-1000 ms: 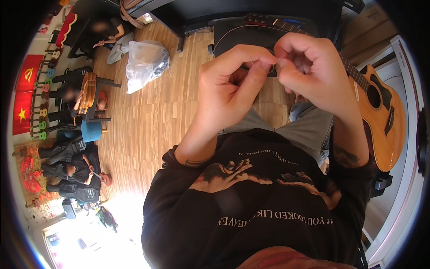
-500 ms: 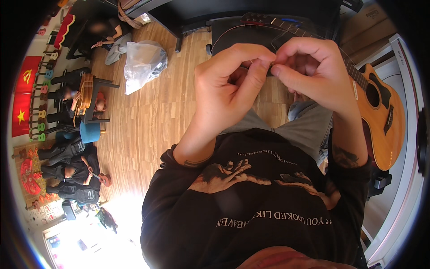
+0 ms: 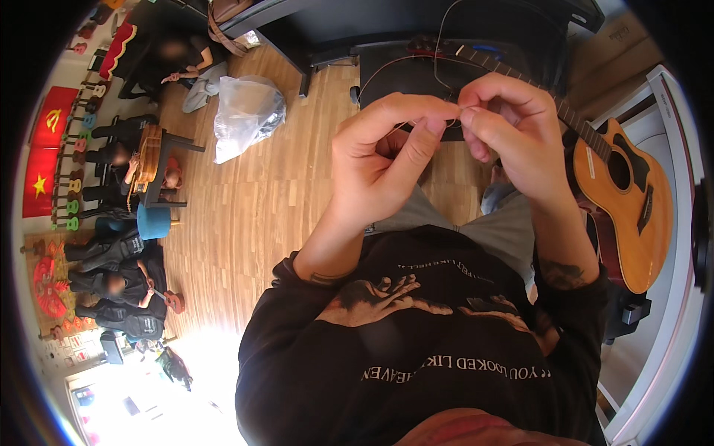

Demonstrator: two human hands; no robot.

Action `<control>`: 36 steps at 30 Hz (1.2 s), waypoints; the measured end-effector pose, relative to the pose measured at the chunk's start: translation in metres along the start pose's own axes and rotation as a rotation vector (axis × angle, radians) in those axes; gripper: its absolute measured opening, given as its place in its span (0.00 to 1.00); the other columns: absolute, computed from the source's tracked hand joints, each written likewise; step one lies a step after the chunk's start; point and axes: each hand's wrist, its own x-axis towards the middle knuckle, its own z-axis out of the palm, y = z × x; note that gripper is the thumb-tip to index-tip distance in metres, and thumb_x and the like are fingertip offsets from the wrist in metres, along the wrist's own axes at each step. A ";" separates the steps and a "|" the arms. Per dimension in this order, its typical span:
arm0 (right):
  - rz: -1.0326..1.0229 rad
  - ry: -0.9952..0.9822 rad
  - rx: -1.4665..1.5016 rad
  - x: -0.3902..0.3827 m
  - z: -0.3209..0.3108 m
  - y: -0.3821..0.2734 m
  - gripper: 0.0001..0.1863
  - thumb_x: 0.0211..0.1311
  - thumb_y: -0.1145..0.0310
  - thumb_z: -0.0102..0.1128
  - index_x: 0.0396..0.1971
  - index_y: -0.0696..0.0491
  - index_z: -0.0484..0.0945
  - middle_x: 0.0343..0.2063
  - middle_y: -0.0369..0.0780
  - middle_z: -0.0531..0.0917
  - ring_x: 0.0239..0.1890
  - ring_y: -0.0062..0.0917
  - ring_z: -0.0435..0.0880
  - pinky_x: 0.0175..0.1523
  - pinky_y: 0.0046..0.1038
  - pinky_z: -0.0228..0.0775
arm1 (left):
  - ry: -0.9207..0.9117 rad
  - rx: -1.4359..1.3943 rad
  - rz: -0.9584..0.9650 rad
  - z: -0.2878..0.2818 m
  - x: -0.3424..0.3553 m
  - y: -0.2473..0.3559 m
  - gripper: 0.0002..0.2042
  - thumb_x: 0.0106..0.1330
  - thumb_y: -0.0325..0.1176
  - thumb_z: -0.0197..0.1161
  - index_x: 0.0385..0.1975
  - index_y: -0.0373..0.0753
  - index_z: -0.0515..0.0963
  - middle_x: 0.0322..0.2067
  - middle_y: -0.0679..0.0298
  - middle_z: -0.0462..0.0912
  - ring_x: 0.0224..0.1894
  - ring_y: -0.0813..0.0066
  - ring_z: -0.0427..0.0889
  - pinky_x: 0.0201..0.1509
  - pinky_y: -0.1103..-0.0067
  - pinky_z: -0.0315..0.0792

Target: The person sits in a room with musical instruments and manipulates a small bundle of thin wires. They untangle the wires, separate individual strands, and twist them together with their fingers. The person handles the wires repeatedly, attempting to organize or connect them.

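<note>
Two pinches, one thin string (image 3: 437, 53)
Left hand (image 3: 383, 152) and right hand (image 3: 515, 134) pinch nearly closed on it; the gripped part is hidden.

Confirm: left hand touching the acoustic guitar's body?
Apart. Head view shows a wide gap between left hand and guitar body, with the right hand in between.

Thin string (image 3: 436, 53) now higher beyond right hand (image 3: 519, 134)

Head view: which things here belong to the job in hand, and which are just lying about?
In the job:
- left hand and right hand
- thin strand, seemingly pinched between them
- guitar, probably

Just lying about:
- plastic bag
- blue stool
</note>
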 end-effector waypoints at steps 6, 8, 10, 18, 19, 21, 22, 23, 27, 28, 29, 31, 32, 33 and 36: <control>0.003 0.081 0.094 0.001 0.012 0.011 0.03 0.61 0.77 0.59 0.32 0.59 0.80 0.22 0.34 0.79 0.20 0.12 0.74 0.24 0.16 0.65 | -0.006 -0.102 -0.046 -0.003 -0.003 0.001 0.07 0.67 0.17 0.57 0.42 0.32 0.78 0.32 0.66 0.78 0.20 0.93 0.62 0.20 0.90 0.52; 0.031 0.121 0.099 0.003 0.015 0.012 0.03 0.62 0.76 0.59 0.33 0.59 0.80 0.21 0.35 0.79 0.20 0.13 0.74 0.24 0.17 0.65 | 0.013 -0.085 -0.069 -0.001 -0.004 0.003 0.06 0.67 0.18 0.55 0.41 0.31 0.78 0.31 0.66 0.77 0.18 0.93 0.61 0.19 0.90 0.51; 0.063 0.106 0.149 0.003 0.017 0.014 0.04 0.62 0.75 0.59 0.33 0.59 0.80 0.21 0.35 0.78 0.19 0.14 0.74 0.24 0.17 0.66 | 0.011 -0.120 -0.070 -0.003 -0.003 0.002 0.07 0.68 0.20 0.53 0.41 0.31 0.77 0.30 0.66 0.76 0.17 0.93 0.59 0.18 0.90 0.50; 0.083 0.069 -0.028 0.010 0.011 0.024 0.07 0.65 0.73 0.58 0.38 0.60 0.80 0.26 0.38 0.83 0.27 0.18 0.82 0.29 0.19 0.72 | 0.115 -0.133 -0.119 -0.014 0.002 -0.006 0.09 0.72 0.22 0.48 0.47 0.34 0.73 0.29 0.63 0.76 0.14 0.94 0.55 0.17 0.90 0.48; 0.081 0.094 -0.075 0.011 0.007 0.024 0.07 0.66 0.73 0.58 0.38 0.60 0.80 0.28 0.39 0.84 0.29 0.19 0.83 0.30 0.19 0.72 | 0.124 -0.074 -0.114 -0.017 0.000 -0.007 0.09 0.72 0.23 0.47 0.48 0.34 0.73 0.28 0.63 0.76 0.14 0.94 0.54 0.17 0.90 0.48; 0.081 0.127 -0.149 0.012 -0.002 0.026 0.07 0.66 0.73 0.58 0.40 0.60 0.80 0.30 0.39 0.85 0.32 0.18 0.84 0.32 0.18 0.73 | 0.134 -0.003 -0.120 -0.025 -0.005 -0.011 0.10 0.72 0.23 0.47 0.49 0.36 0.72 0.28 0.63 0.76 0.14 0.94 0.54 0.16 0.90 0.47; 0.082 0.135 -0.176 0.012 -0.008 0.028 0.07 0.66 0.73 0.58 0.40 0.60 0.80 0.31 0.40 0.85 0.33 0.18 0.84 0.33 0.18 0.73 | 0.143 0.003 -0.132 -0.027 -0.005 -0.013 0.10 0.73 0.23 0.47 0.50 0.36 0.72 0.28 0.64 0.76 0.14 0.94 0.54 0.16 0.90 0.47; 0.084 0.143 -0.202 0.012 -0.009 0.029 0.07 0.67 0.73 0.58 0.40 0.60 0.79 0.33 0.40 0.85 0.33 0.18 0.84 0.33 0.18 0.73 | 0.166 -0.038 -0.166 -0.028 -0.006 -0.012 0.10 0.73 0.24 0.47 0.50 0.37 0.71 0.27 0.64 0.76 0.14 0.94 0.54 0.16 0.90 0.47; -0.028 0.013 -0.156 0.009 0.006 0.025 0.03 0.64 0.77 0.61 0.32 0.59 0.77 0.28 0.34 0.79 0.29 0.15 0.80 0.33 0.18 0.72 | 0.223 -0.192 -0.295 -0.035 -0.008 -0.010 0.10 0.73 0.26 0.48 0.51 0.39 0.70 0.26 0.64 0.75 0.13 0.94 0.52 0.15 0.90 0.45; -0.086 -0.022 -0.161 0.008 0.007 0.027 0.04 0.62 0.80 0.62 0.33 0.58 0.74 0.28 0.32 0.76 0.30 0.14 0.79 0.35 0.18 0.72 | 0.220 -0.213 -0.295 -0.036 -0.008 -0.009 0.09 0.73 0.26 0.48 0.50 0.39 0.70 0.26 0.64 0.75 0.12 0.94 0.52 0.15 0.89 0.45; -0.107 -0.003 -0.121 0.008 0.011 0.027 0.04 0.63 0.79 0.61 0.35 0.58 0.74 0.30 0.33 0.77 0.31 0.15 0.79 0.36 0.18 0.72 | 0.217 -0.233 -0.295 -0.036 -0.009 -0.008 0.09 0.73 0.26 0.48 0.50 0.39 0.70 0.26 0.64 0.74 0.12 0.94 0.52 0.14 0.89 0.44; -0.154 0.040 -0.041 0.013 0.022 0.027 0.06 0.65 0.78 0.59 0.40 0.59 0.74 0.34 0.35 0.79 0.34 0.16 0.80 0.37 0.19 0.72 | 0.216 -0.266 -0.300 -0.036 -0.007 -0.005 0.08 0.73 0.26 0.48 0.48 0.40 0.70 0.25 0.64 0.74 0.12 0.94 0.51 0.14 0.89 0.44; -0.076 0.034 0.095 0.014 0.022 0.025 0.07 0.66 0.77 0.57 0.42 0.58 0.74 0.36 0.36 0.79 0.34 0.17 0.81 0.37 0.19 0.72 | 0.221 -0.280 -0.306 -0.036 -0.006 -0.003 0.08 0.73 0.26 0.48 0.48 0.40 0.69 0.25 0.64 0.74 0.12 0.93 0.51 0.14 0.89 0.43; 0.004 0.034 0.228 0.014 0.020 0.021 0.08 0.67 0.76 0.56 0.44 0.58 0.74 0.37 0.38 0.80 0.35 0.18 0.81 0.38 0.20 0.72 | 0.222 -0.301 -0.314 -0.034 -0.006 -0.003 0.07 0.73 0.26 0.48 0.48 0.40 0.69 0.25 0.63 0.74 0.12 0.93 0.50 0.14 0.89 0.43; 0.137 -0.041 0.499 0.014 0.011 0.028 0.10 0.69 0.73 0.53 0.47 0.57 0.74 0.41 0.40 0.81 0.35 0.21 0.82 0.37 0.21 0.73 | 0.252 -0.304 -0.304 -0.034 -0.009 0.002 0.07 0.73 0.26 0.48 0.47 0.39 0.69 0.26 0.63 0.74 0.12 0.93 0.49 0.14 0.89 0.43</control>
